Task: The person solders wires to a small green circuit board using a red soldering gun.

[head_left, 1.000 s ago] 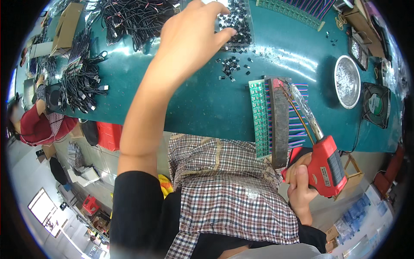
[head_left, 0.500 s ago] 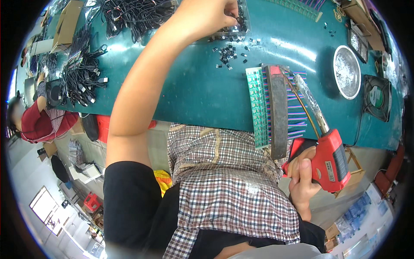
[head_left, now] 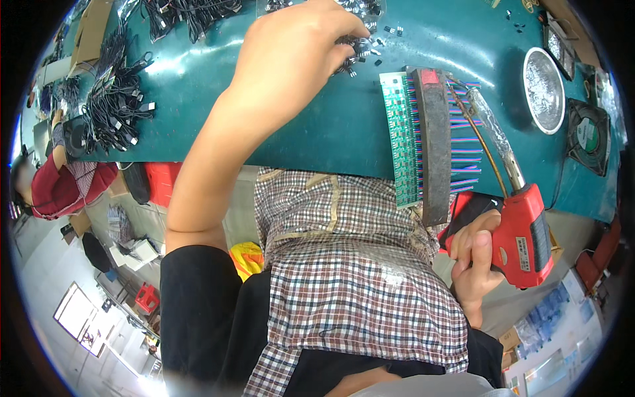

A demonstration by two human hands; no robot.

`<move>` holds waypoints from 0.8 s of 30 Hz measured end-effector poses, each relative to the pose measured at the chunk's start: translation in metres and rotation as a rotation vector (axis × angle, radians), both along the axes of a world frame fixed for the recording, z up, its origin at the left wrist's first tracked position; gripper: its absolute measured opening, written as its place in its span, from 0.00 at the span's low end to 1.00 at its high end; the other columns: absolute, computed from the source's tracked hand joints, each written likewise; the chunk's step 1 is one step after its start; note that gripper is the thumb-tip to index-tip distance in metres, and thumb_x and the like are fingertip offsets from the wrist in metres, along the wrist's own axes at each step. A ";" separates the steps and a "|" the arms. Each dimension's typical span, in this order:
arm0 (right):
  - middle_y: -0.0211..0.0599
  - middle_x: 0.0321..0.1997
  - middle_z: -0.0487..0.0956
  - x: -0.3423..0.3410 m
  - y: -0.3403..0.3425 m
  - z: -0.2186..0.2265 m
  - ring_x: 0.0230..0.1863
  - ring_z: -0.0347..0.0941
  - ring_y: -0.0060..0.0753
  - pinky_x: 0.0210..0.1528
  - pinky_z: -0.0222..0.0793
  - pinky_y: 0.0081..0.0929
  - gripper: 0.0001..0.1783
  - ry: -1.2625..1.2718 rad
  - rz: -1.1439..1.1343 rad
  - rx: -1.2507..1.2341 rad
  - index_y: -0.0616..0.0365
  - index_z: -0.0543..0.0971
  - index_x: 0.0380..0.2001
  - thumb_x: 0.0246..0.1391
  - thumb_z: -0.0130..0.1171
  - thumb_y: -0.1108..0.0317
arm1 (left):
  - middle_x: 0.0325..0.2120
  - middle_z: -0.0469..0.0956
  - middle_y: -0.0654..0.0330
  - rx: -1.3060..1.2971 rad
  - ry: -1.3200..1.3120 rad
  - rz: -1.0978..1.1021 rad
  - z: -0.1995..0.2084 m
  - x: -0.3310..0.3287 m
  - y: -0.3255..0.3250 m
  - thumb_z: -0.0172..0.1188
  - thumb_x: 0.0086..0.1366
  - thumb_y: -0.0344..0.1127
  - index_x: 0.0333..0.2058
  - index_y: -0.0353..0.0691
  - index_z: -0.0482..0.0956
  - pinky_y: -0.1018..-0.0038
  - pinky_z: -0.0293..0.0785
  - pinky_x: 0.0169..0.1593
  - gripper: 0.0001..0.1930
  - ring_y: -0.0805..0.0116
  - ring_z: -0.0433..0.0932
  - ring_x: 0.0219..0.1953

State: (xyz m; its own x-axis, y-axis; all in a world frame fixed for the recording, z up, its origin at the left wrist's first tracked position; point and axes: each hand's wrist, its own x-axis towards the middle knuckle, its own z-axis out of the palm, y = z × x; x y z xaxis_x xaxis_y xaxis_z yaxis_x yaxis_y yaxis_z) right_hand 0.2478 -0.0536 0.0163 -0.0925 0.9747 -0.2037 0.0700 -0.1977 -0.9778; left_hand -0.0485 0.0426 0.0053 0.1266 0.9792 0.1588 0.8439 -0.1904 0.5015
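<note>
My left hand [head_left: 297,56] hovers over a loose pile of small black parts with pale ends [head_left: 360,47], thumb and forefinger apart on either side of some of them. Its other fingers are hidden, and nothing shows in its grasp. My right hand [head_left: 475,255] is wrapped round the handle of a red soldering gun [head_left: 522,241], whose metal barrel slants up and away. Beside the barrel, a green circuit board panel [head_left: 401,142] lies at the table's near edge. A dark bar [head_left: 434,152] rests across it, and thin coloured wires [head_left: 466,142] stick out to the right.
A clear tray of parts [head_left: 377,9] sits at the far edge of view. Bundles of black cables [head_left: 116,99] lie left on the green table [head_left: 317,132]. To the right are a metal bowl [head_left: 544,89] and a fan [head_left: 587,137]. Another person [head_left: 66,185] sits far left.
My left hand has come back from the tray toward me, down to the loose parts. The view has shifted slightly; my right hand still grips the soldering gun.
</note>
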 end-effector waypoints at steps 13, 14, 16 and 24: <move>0.31 0.23 0.64 -0.002 0.000 0.002 0.11 0.52 0.15 0.15 0.55 0.20 0.12 -0.002 0.062 -0.018 0.60 0.65 0.28 0.61 0.55 0.66 | 0.26 0.78 0.63 0.178 0.078 0.174 -0.045 -0.005 -0.050 0.69 0.51 0.31 0.26 0.43 0.82 0.68 0.75 0.34 0.04 0.61 0.79 0.30; 0.31 0.23 0.64 -0.002 0.000 0.002 0.11 0.52 0.15 0.15 0.55 0.20 0.12 -0.004 0.062 -0.019 0.60 0.65 0.28 0.61 0.55 0.66 | 0.26 0.78 0.63 0.177 0.076 0.174 -0.047 -0.005 -0.050 0.69 0.51 0.31 0.26 0.43 0.82 0.68 0.75 0.34 0.04 0.61 0.79 0.30; 0.31 0.23 0.64 -0.002 -0.001 0.002 0.11 0.53 0.15 0.15 0.55 0.20 0.12 0.020 0.067 -0.023 0.60 0.65 0.29 0.61 0.55 0.67 | 0.26 0.77 0.63 0.153 0.055 0.196 -0.052 -0.007 -0.052 0.69 0.51 0.31 0.28 0.42 0.82 0.68 0.75 0.34 0.05 0.61 0.79 0.30; 0.31 0.23 0.65 -0.003 -0.001 0.003 0.11 0.53 0.15 0.15 0.56 0.21 0.10 0.008 0.081 -0.030 0.62 0.66 0.32 0.60 0.54 0.68 | 0.29 0.82 0.61 0.047 -0.214 0.331 -0.046 0.007 -0.058 0.68 0.58 0.26 0.35 0.34 0.81 0.81 0.77 0.33 0.07 0.75 0.82 0.28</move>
